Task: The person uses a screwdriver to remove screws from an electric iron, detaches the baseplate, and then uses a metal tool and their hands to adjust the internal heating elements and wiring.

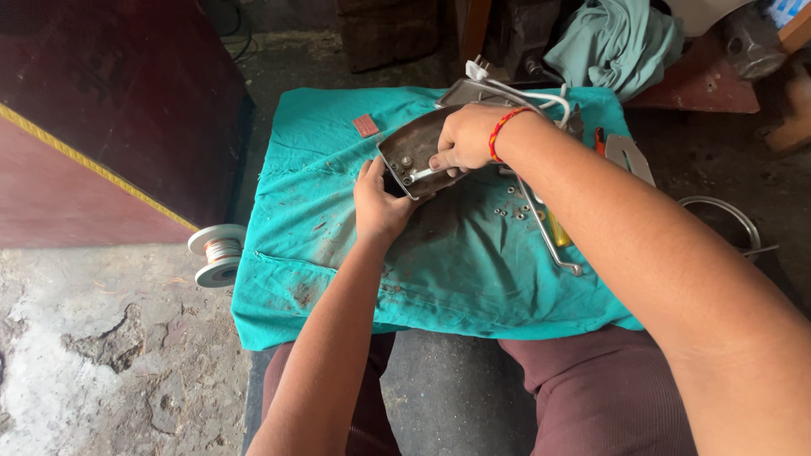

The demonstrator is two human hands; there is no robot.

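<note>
Head view — items as seen from above the lap. A teal cloth (473, 270) is spread over the bench, and on it, toward twelve o'clock, a dark metal soleplate (420, 139) shaped like a flat iron's base is held, its long axis running from seven o'clock to one o'clock. The left hand (380, 203) is placed at the plate's seven o'clock end, its fingers curled against the rim and gripping it. The right hand (466, 137) is laid over the plate from three o'clock, fingers closed and pinching a small bright metal part (420, 175) inside the plate; the right hand is therefore the nearer to that part, which lies just at its fingertips toward eight o'clock. A red thread band (500, 133) is worn at the right wrist. Loose screws (509, 211) are scattered just at four o'clock of the plate. A white cord with plug (507, 84) is seen at one o'clock — a wire spool (218, 253) lies off the cloth at nine o'clock.
</note>
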